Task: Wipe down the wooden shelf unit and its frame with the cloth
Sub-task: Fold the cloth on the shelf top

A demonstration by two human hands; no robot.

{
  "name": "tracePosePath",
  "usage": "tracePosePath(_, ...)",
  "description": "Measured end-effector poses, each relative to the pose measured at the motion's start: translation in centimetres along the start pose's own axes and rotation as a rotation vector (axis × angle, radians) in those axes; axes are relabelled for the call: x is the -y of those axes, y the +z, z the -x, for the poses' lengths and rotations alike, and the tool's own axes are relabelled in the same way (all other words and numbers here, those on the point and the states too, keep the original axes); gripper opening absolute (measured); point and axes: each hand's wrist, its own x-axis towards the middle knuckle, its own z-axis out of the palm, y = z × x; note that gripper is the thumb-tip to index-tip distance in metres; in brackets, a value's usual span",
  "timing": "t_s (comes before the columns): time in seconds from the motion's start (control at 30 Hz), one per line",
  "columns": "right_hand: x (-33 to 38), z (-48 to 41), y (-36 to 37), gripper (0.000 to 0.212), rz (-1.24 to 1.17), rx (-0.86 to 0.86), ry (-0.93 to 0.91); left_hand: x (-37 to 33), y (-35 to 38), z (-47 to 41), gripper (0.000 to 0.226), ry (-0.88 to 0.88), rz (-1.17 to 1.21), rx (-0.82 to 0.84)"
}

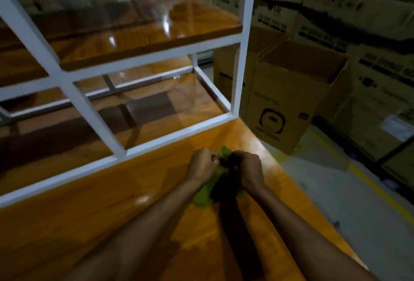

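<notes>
A green cloth is gripped in both fists, the left hand and right hand closed around it side by side. The cloth is held bunched over the wooden shelf, just before the white frame. Cardboard boxes are stacked to the right.

Glossy wooden shelf carries white frame, green cloth.

This is a warehouse or stockroom. Printed cardboard cartons are stacked in high walls along the right side, and one open box stands on the bare concrete floor, which carries a painted yellow line. A white-framed wooden shelf unit stands among the goods, under dim lighting.
</notes>
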Motion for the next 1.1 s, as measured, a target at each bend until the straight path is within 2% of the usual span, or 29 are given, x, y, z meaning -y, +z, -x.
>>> tracePosePath(0.03, -0.7, 0.9, 0.8, 0.008, 0.036, 0.080, -0.002, 1.2, 0.8, 0.7, 0.010, -0.008, -0.033, 0.067)
tracePosePath(0.07, -1.3, 1.7, 1.2, 0.013, 0.043, 0.144, -0.022, 2.2, 1.3, 1.5, 0.013, -0.017, -0.062, 0.119)
tracePosePath(0.13, -2.1, 3.2, 1.3, 0.020, -0.038, 0.152, -0.060, 3.9, 1.4, 2.8, 0.022, -0.042, 0.024, 0.154)
tracePosePath(0.23, -2.7, 5.0, 0.4, 0.020, -0.095, -0.108, 0.037, 5.7, 0.7, 4.0, 0.020, -0.151, 0.381, 0.000)
tracePosePath(0.3, -3.6, 5.4, 0.2, 0.026, -0.039, -0.188, 0.150, 6.3, 0.2, 4.2, 0.017, -0.309, 0.541, -0.075)
tracePosePath(0.33, -3.7, 5.4, 0.1, 0.034, 0.001, -0.150, 0.214, 6.3, 0.0, 4.2, 0.015, -0.357, 0.544, -0.039)
tracePosePath(0.4, -3.4, 5.2, 0.2, 0.057, 0.092, -0.012, 0.287, 5.6, -0.4, 4.6, 0.019, -0.356, 0.464, 0.141)
tracePosePath(0.47, -2.6, 5.0, 0.4, 0.058, 0.173, 0.121, 0.280, 4.5, -0.5, 5.3, 0.034, -0.291, 0.405, 0.304)
tracePosePath(0.53, -1.9, 4.9, 0.3, 0.039, 0.178, 0.193, 0.239, 4.1, -0.4, 6.0, 0.044, -0.211, 0.331, 0.330)
tracePosePath(0.6, -1.8, 5.1, -0.5, 0.027, 0.157, 0.240, 0.258, 4.2, -1.2, 6.6, 0.038, -0.194, 0.327, 0.287)
tracePosePath(0.67, -2.0, 5.2, -2.0, 0.020, 0.169, 0.279, 0.330, 4.7, -3.2, 7.3, 0.023, -0.184, 0.363, 0.281)
tracePosePath(0.77, -2.0, 5.5, -4.8, 0.018, 0.141, 0.229, 0.387, 5.6, -6.6, 7.7, 0.009, -0.136, 0.350, 0.290)
tracePosePath(0.83, -1.6, 6.0, -6.0, 0.009, 0.193, 0.126, 0.372, 6.1, -7.7, 7.4, 0.006, -0.099, 0.117, 0.174)
tracePosePath(0.87, -1.1, 6.4, -6.0, 0.016, 0.229, 0.076, 0.364, 6.4, -7.7, 7.5, 0.006, -0.065, -0.017, 0.065)
tracePosePath(0.93, -0.2, 7.4, -5.1, 0.013, 0.256, -0.001, 0.269, 6.9, -6.8, 8.4, 0.005, 0.061, -0.143, -0.105)
tracePosePath(0.97, 0.1, 8.2, -4.2, 0.006, 0.241, -0.017, 0.213, 7.2, -6.1, 9.3, 0.005, 0.151, -0.153, -0.121)
tracePosePath(1.1, 0.6, 12.2, 1.0, 0.013, 0.198, 0.076, 0.006, 9.4, -3.0, 12.1, 0.031, 0.520, -0.351, 0.020)
